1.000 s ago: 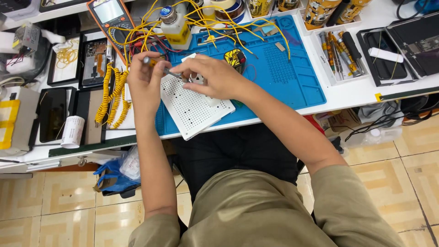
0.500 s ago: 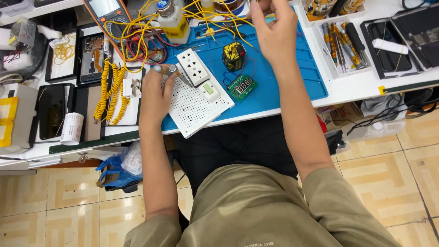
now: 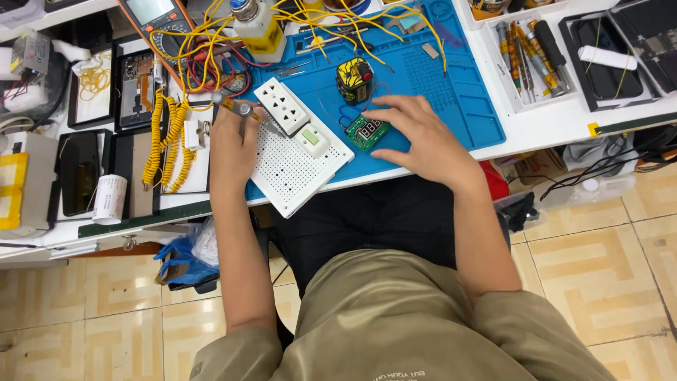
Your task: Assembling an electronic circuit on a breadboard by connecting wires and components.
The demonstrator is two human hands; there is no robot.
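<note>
I see my left hand [image 3: 233,144] clenched around a slim metal-tipped tool [image 3: 243,111], its tip lying over the white socket strip [image 3: 290,116]. That strip rests on a white perforated board [image 3: 293,169] at the near edge of the blue mat [image 3: 451,92] on the table [image 3: 557,123]. My right hand [image 3: 419,134] lies released, fingers spread, touching a small green circuit board [image 3: 368,129] with a dark display; just behind it stands a yellow-and-black wound component [image 3: 354,79]. A white compartment tray [image 3: 525,60] to the right holds several screwdrivers and pens laid side by side. A black tray [image 3: 92,85] at the left holds a coil of yellow wire [image 3: 93,81].
</note>
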